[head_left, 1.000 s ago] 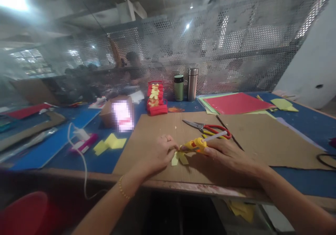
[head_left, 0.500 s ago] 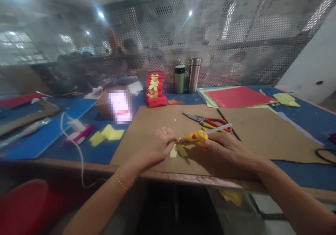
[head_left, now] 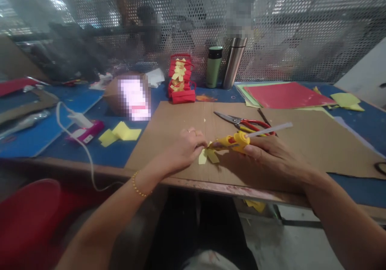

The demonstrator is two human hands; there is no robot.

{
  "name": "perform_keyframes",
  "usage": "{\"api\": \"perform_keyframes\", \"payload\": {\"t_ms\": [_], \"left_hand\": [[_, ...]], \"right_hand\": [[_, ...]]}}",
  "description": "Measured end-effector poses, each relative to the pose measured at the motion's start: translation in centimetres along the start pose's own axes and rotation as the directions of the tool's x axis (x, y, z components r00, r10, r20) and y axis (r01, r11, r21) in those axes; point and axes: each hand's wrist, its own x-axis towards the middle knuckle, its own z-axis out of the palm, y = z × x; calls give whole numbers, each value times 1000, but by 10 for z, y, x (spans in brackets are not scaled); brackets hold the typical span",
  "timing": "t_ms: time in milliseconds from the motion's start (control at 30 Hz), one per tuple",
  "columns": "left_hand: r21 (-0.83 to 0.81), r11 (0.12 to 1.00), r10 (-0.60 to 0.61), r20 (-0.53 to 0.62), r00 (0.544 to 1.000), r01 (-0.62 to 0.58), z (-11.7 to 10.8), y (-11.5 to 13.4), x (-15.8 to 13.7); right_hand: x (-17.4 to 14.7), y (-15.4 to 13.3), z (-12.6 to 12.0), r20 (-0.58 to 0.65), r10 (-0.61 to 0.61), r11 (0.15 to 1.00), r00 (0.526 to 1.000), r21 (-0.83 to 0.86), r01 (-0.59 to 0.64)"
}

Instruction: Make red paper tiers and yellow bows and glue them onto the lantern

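A small yellow paper bow (head_left: 212, 157) lies on the cardboard sheet (head_left: 177, 117) near the table's front edge. My left hand (head_left: 191, 146) is closed, thumb and fingertips pinching the top of the bow. In my right hand (head_left: 268, 154) is a yellow hot glue gun (head_left: 241, 141), a clear glue stick (head_left: 273, 129) jutting out of its back. The gun's nozzle points left and meets the bow beside my left fingertips; whether it touches the paper is hard to tell. Red-handled scissors (head_left: 238, 120) rest just behind the gun.
Loose yellow paper pieces (head_left: 122, 131) and a purple power strip (head_left: 87, 132) with a white cable are at left, near a lit phone (head_left: 135, 97). Red paper boxes with yellow bows (head_left: 182, 79), a green tumbler (head_left: 214, 67), a steel flask (head_left: 235, 63) and red paper (head_left: 289, 94) stand behind.
The head camera has tipped downward, so the table things sit higher in the picture. Both hands keep their hold, with the glue gun still at the paper bow.
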Motion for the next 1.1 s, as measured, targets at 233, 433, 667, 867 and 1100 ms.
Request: {"api": "perform_keyframes", "payload": {"t_ms": [233, 433, 667, 867, 1100], "left_hand": [[-21, 1000, -19, 1, 1000, 19, 1, 1, 0], [-21, 999, -28, -5, 1000, 28, 2, -1, 1], [-19, 999, -50, -18, 999, 50, 2, 0, 0], [-1, 1000, -25, -22, 999, 25, 3, -2, 0], [7, 1000, -6, -36, 999, 6, 3, -3, -1]], "right_hand": [[0, -4, -1, 1, 15, 999, 1000, 29, -15], [0, -1, 0, -4, 16, 1000, 1000, 12, -16], [0, -5, -2, -8, 13, 1000, 1000, 0, -13], [0, 1, 0, -21, -28, 999, 999, 33, 29], [-1, -2, 1, -74, -39, 997, 996, 66, 44]]}}
